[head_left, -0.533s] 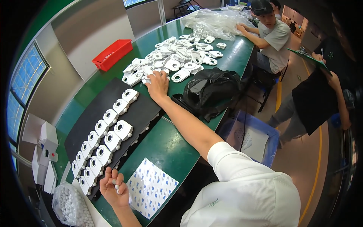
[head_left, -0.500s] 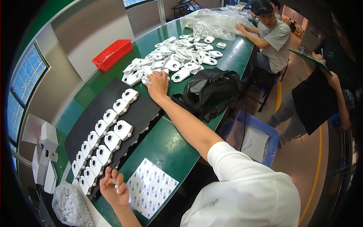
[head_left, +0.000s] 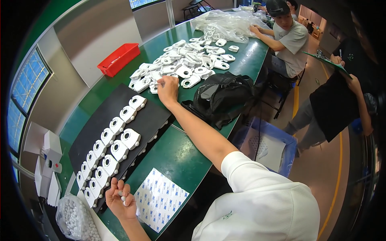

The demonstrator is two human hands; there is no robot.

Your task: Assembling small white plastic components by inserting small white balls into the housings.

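Green counter [head_left: 177,144] carries many white parts [head_left: 183,60], heaped. Our left hand [head_left: 120,207] curls its fingers around balls [head_left: 124,198]; our right hand [head_left: 168,90] is at their heap's near edge, its grasp we cannot tell.

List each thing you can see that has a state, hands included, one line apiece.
White pile: loosely heaped
Right hand: fingers bent at the pile's edge, grip unclear
Left hand: curled, holding small white balls
White parts: set out in rows
Black board: partly covered by parts
Red bin: open, things inside
Patterned sheet: spread out
Clear bag: bulging with balls
Black bag: slumped
Blue crate: open, things inside
Clear plastic: crumpled
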